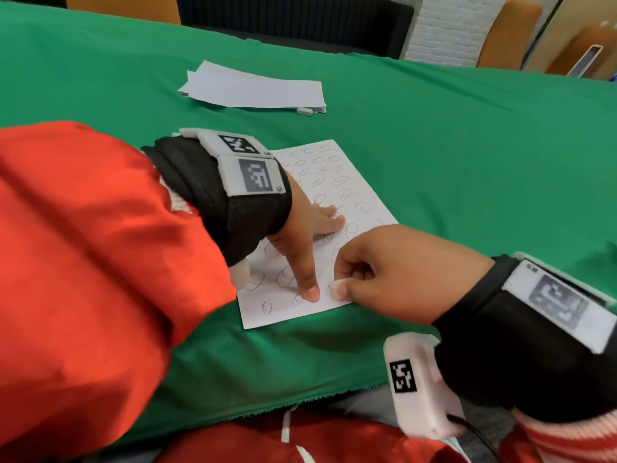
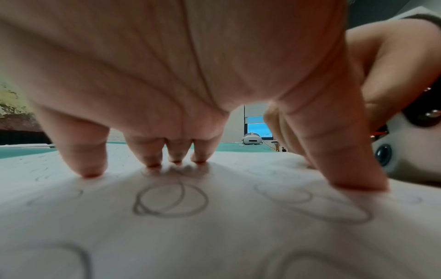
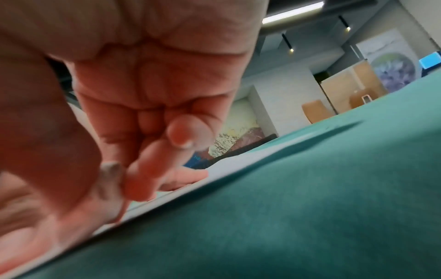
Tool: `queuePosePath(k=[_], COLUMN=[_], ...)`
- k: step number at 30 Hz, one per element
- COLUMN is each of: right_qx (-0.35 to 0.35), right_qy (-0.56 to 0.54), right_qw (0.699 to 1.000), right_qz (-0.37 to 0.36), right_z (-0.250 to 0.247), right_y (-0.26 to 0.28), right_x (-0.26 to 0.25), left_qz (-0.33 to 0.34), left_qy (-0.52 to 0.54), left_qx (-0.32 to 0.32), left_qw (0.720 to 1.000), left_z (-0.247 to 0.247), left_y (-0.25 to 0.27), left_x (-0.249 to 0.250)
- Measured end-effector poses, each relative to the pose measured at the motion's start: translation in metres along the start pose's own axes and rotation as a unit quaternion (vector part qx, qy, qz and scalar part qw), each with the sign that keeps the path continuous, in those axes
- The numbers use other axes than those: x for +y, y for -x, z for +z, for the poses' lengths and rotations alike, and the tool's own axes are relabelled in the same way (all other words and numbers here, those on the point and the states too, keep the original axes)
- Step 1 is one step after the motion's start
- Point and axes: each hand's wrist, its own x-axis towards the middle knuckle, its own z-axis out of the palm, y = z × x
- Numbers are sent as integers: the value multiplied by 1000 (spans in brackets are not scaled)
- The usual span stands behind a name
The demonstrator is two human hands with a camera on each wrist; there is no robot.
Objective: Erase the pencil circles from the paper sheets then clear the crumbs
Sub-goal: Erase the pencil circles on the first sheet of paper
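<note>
Your left hand (image 1: 300,225) lies spread, fingertips pressing the paper sheet (image 1: 350,182) flat on the worktop (image 1: 467,145). Your right hand (image 1: 394,272) pinches a small eraser (image 1: 335,285) at the sheet's near corner. I judge you've barely begun: nearly every pencil circle (image 2: 170,200) remains, and crumbs aren't visible. Farther off lie a paper stack (image 1: 253,90) and a spare eraser (image 1: 304,111), with chairs (image 1: 509,33) beyond the green cloth.
</note>
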Motion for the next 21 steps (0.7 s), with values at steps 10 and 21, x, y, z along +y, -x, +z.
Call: queuePosePath(k=[10, 21], right_qx=[12, 43], right_qy=[11, 11], right_qw=[1000, 999], right_qz=[13, 11], right_z=[-2, -1], right_y=[-1, -7], right_x=[3, 2], left_qz=[-2, 0], left_qy=[5, 9], left_qx=[3, 8], left_qw=[1000, 1000], left_z=[-1, -1], left_y=[1, 2], left_x=[1, 2])
